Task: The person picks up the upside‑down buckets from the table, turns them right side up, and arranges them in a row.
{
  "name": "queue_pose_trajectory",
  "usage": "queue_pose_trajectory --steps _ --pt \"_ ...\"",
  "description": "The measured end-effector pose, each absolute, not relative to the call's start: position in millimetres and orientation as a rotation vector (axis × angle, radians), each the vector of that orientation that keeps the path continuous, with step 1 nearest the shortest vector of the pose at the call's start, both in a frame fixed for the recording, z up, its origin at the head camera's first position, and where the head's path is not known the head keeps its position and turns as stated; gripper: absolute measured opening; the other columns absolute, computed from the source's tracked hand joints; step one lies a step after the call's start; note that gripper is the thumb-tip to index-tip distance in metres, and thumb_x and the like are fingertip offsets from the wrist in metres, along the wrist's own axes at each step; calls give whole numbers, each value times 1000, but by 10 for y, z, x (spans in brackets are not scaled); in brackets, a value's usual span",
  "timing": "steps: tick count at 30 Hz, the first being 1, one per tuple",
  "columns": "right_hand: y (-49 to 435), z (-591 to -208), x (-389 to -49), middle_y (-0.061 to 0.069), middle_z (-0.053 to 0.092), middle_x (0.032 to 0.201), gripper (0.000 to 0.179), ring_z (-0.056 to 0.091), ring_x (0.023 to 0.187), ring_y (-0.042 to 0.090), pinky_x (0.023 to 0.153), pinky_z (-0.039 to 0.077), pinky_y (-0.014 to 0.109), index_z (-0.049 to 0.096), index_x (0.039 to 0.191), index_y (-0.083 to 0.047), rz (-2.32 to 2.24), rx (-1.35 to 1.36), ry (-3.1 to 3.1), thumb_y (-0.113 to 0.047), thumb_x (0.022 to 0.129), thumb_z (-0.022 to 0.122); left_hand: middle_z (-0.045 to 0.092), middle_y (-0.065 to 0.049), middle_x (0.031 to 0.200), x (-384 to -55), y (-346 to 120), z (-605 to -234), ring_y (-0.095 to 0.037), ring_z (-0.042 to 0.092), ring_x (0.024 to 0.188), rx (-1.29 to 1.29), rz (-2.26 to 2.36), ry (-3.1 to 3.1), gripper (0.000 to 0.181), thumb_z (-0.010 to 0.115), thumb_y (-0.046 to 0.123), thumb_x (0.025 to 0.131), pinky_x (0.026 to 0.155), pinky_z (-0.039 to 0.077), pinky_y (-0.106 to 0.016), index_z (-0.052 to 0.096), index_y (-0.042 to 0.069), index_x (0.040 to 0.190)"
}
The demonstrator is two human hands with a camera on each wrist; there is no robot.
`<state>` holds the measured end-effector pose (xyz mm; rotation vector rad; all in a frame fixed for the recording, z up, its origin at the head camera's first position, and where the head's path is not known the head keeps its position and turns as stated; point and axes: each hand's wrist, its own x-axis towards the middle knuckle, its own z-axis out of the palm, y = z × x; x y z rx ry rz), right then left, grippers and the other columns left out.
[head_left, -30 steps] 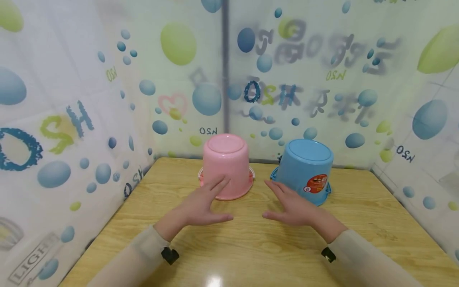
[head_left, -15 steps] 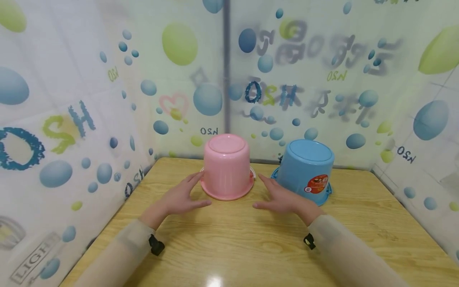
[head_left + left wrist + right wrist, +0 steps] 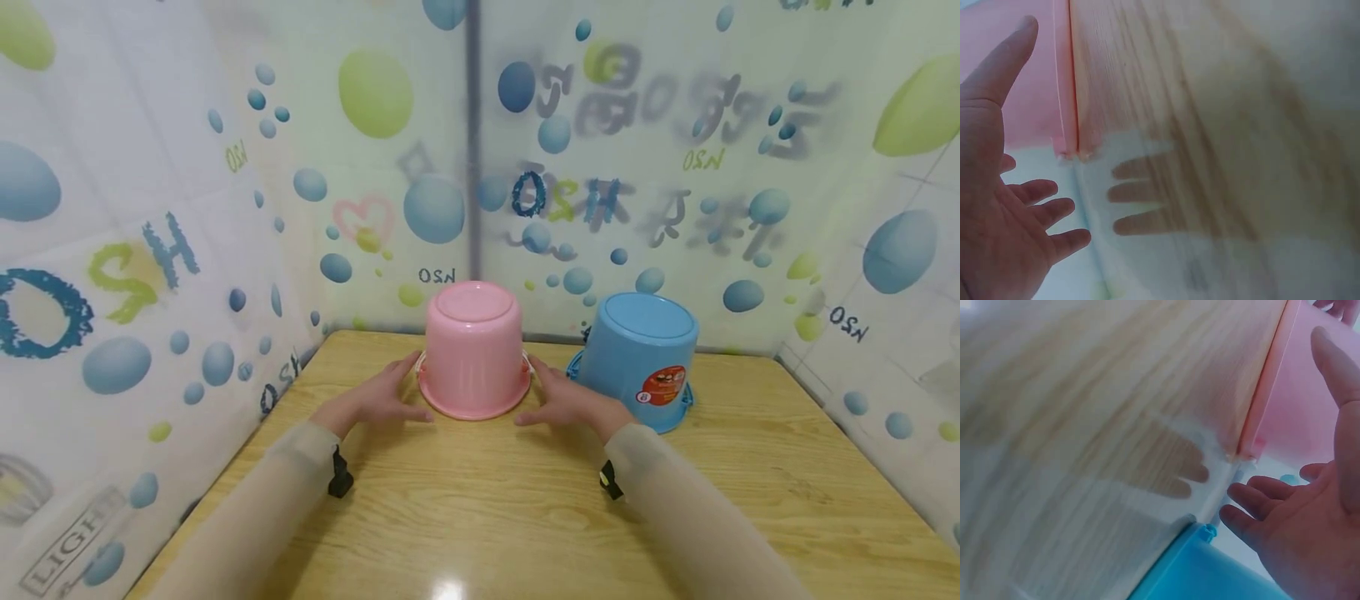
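Observation:
A pink bucket stands upside down toward the back of the table, its handle ends showing low on both sides. At its left side is my left hand, thumb spread from the fingers. My right hand mirrors it on the other side, between the pink bucket and an upturned blue bucket. Both wrist views show straight, spread fingers, with the left thumb and right thumb in front of the pink wall. I cannot tell whether either hand touches it.
The wooden table reflects light near its front edge. Behind and at both sides hang printed curtains with blue and green spots. The blue bucket, with a red label, sits close to my right forearm.
Both hands have moved forward; the left went out to the pink bucket's left side and the right came in toward its right side. The buckets have stayed in place.

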<state>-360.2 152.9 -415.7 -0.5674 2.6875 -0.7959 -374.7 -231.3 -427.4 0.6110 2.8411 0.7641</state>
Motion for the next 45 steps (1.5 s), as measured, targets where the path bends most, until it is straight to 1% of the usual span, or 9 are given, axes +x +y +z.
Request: queue_pose_trajectory --steps 7,15,19,25,31,36,38,41,45 --pt "1461 -4255 -3771 16 13 185 131 10 172 44 137 18 66 -1 179 -18 -780 -549 2696 -62 90 85 22 -28 180 -3905 -2308 -4324 -52 21 167 557 768 2829 137 91 60 85 135 23 -68 5 9 178" --pt "1390 -4273 -3835 21 24 182 130 24 169 43 137 24 61 -4 178 -13 -723 -547 2727 -58 94 83 20 -24 182 -3983 -2275 -4329 -50 22 167 613 806 2805 137 94 54 85 135 21 -68 -1 19 179" --pt "1362 -4272 -3868 19 23 182 129 23 169 41 138 23 59 -8 177 -14 -674 -508 2730 -58 96 81 17 -23 183 -3977 -2265 -4322 -48 20 168 620 852 2762 135 94 49 87 136 19 -66 -2 22 179" --pt "1336 -4284 -3901 14 17 185 128 19 171 38 139 21 57 -9 178 -16 -649 -469 2724 -56 96 81 18 -22 183 -3998 -2241 -4359 -46 23 168 630 904 2725 132 92 45 90 137 20 -63 -2 23 179" --pt "1325 -4220 -3805 17 22 183 123 24 170 40 138 24 58 -5 178 -13 -689 -494 2740 -52 98 81 22 -25 181 -3990 -2213 -4365 -48 29 165 637 959 2728 129 92 41 91 136 24 -63 0 20 179" --pt "1305 -4223 -3799 17 25 182 125 27 169 39 137 25 57 -6 178 -14 -688 -488 2757 -53 97 82 18 -23 183 -3951 -2198 -4338 -47 25 167 622 1002 2708 127 91 39 92 136 22 -63 0 23 179" --pt "1302 -4227 -3798 17 26 182 126 27 169 39 137 25 58 -6 178 -15 -690 -492 2764 -55 97 82 15 -21 184 -3937 -2206 -4339 -46 23 168 630 1012 2703 127 91 39 93 136 22 -62 -1 24 179" --pt "1305 -4223 -3785 16 25 182 127 25 169 40 138 18 63 -8 178 -17 -685 -512 2773 -57 96 81 11 -21 184 -3926 -2233 -4349 -46 22 168 664 1037 2692 127 90 37 94 136 23 -60 -3 22 179" --pt "1313 -4198 -3751 16 24 183 124 23 170 40 138 12 67 -8 178 -18 -664 -555 2784 -61 98 77 10 -21 184 -3907 -2274 -4355 -49 28 165 717 1079 2673 126 88 34 96 135 25 -62 -6 25 178"
